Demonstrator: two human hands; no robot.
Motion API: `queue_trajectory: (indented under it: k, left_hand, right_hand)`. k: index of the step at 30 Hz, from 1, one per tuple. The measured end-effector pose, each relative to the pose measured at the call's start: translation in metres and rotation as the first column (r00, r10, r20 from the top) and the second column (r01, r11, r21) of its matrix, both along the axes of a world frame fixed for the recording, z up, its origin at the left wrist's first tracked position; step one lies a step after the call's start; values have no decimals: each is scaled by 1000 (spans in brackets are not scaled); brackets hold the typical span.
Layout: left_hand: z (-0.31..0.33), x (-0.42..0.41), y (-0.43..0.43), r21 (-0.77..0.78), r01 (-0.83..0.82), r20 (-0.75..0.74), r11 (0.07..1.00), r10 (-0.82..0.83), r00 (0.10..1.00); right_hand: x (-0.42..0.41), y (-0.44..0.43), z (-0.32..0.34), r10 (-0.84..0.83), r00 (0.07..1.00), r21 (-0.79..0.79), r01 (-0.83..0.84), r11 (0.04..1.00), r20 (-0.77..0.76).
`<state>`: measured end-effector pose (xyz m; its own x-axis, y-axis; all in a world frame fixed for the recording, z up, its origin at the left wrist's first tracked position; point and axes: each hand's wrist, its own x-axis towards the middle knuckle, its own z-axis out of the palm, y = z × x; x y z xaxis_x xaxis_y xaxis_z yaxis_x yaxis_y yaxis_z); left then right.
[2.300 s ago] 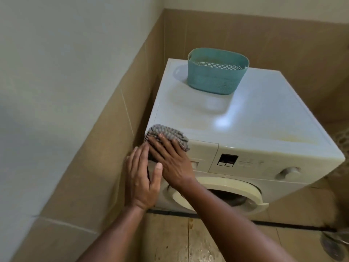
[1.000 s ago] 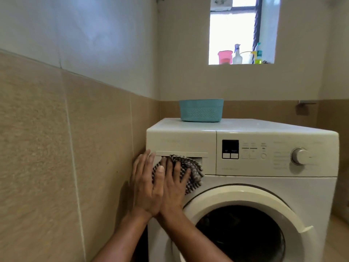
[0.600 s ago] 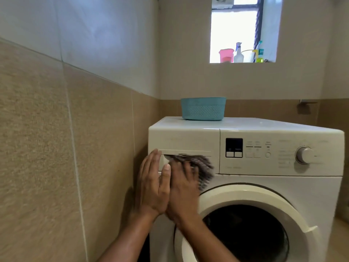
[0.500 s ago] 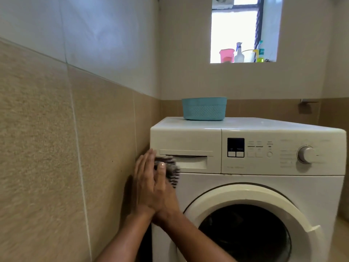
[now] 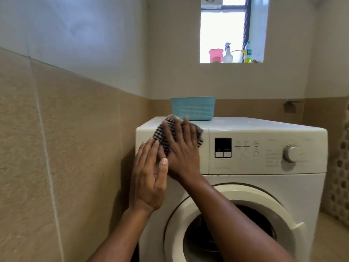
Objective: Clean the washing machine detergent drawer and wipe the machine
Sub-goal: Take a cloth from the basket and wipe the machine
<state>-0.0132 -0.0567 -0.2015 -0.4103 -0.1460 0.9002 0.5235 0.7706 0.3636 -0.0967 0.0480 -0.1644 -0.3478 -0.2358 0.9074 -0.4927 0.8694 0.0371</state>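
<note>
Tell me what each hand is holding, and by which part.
Nothing is gripped. The right hand presses the checked cloth, over its middle, flat against the washing machine with straight fingers; the left hand is open beside it.

Washing machine point(image 5: 264, 129) white; door ring point(image 5: 260, 197) cream-white, drum opening point(image 5: 260, 218) dark. Cloth point(image 5: 166, 133) at the machine's top left front corner: black-and-white check. Basket point(image 5: 192, 110) at the top's back edge: pale teal, fine woven dot pattern. Display point(image 5: 222, 147) black; knob point(image 5: 289, 153) white-grey. Wall tiles point(image 5: 75, 148) tan, speckled; upper wall point(image 5: 85, 35) off-white. Window ledge: pink cup point(image 5: 215, 55), clear spray bottle point(image 5: 227, 54), yellow-green bottle point(image 5: 247, 58). Far right, hamper point(image 5: 340, 176) beige, round-hole pattern.
</note>
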Motion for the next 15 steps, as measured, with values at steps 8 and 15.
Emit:
queue_trajectory:
  k: [8, 15]
  left_hand:
    - [-23, 6, 23, -326, -19, 169, 945, 78, 983]
    - [26, -17, 84, -490, -65, 123, 869, 143, 982]
  right_hand:
    - [7, 82, -81, -97, 995, 52, 96, 994, 17]
    - [-11, 138, -8, -101, 993, -39, 104, 994, 54]
